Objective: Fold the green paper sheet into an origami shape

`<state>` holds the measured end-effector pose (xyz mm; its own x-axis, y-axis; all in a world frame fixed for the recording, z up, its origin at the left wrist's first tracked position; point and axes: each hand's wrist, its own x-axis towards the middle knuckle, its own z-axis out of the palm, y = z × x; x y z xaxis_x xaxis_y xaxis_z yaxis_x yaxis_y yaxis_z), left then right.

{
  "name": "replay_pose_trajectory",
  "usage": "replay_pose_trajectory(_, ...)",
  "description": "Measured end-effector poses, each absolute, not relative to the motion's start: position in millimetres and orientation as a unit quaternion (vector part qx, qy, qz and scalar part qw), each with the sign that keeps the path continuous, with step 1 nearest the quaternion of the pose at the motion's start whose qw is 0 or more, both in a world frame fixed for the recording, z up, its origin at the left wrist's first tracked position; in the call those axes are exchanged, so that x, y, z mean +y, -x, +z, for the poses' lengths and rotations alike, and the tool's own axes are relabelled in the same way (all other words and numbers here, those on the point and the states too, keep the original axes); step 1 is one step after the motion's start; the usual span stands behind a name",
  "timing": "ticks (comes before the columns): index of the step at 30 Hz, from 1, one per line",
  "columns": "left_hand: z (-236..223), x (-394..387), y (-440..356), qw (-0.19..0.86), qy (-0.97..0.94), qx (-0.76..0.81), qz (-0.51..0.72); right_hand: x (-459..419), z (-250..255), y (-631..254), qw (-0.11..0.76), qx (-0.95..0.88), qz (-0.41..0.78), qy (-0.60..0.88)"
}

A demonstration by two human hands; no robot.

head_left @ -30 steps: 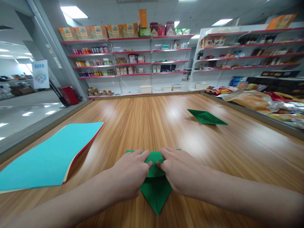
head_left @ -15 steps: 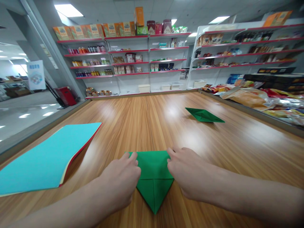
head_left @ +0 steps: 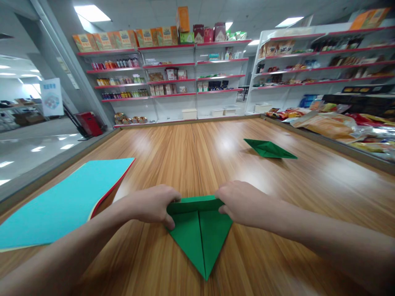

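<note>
A sheet of green folded paper (head_left: 201,236) lies on the wooden table before me, its point toward me and a centre crease running down it. Along the far side, a strip of the paper stands up as a lifted flap. My left hand (head_left: 157,205) pinches the flap's left end, thumb on the near face and fingers behind. The right end is gripped by my right hand (head_left: 239,203), its thumb also in front; the fingertips behind the paper are hidden. Farther off to the right sits a green folded paper boat (head_left: 270,149).
A stack of coloured paper, light blue on top (head_left: 70,197), lies at the left of the wooden table (head_left: 173,156). A raised rim borders the table. Packaged snacks (head_left: 330,125) are heaped beyond the right edge. Stocked shelves (head_left: 173,80) stand behind.
Both hands have shifted from pressing the paper's far part flat to pinching its two ends. The far flap has lifted, exposing more of the creased face below. The view has shifted slightly.
</note>
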<state>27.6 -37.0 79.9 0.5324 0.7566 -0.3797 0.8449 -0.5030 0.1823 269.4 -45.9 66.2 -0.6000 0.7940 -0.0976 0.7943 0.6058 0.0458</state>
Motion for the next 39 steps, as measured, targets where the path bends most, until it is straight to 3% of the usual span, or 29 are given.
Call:
replay_pose_trajectory(3, 75.1, -40.8, -26.2, 0.16, -0.859, 0.469, -0.126, -49.3, 64.7, -265.8, 0.044, 0.9, -0.01, -0.434)
replay_pose_trajectory(9, 69.4, -51.7, -23.6, 0.12, -0.878, 0.449, -0.112, -64.5, 52.7, -241.8, -0.058, 0.909, -0.032, -0.412)
replay_pose_trajectory(18, 73.3, -46.5, -11.0, 0.141, -0.857, 0.479, -0.126, -65.1, 43.0, -235.3, -0.043, 0.904, -0.011, -0.425)
replay_pose_trajectory(22, 66.3, -32.8, -11.7, 0.177, -0.851, 0.489, -0.074, -56.5, 47.9, -243.0, -0.035, 0.883, 0.006, -0.468)
replay_pose_trajectory(29, 47.8, -24.8, -11.5, 0.196, -0.853, 0.483, -0.006, -55.9, 36.2, -236.9, -0.1, 0.883, -0.011, -0.459)
replay_pose_trajectory(39, 16.5, 11.9, 19.4, 0.309, -0.876, 0.338, 0.153, -45.3, 33.3, -238.3, -0.054, 0.872, 0.008, -0.486)
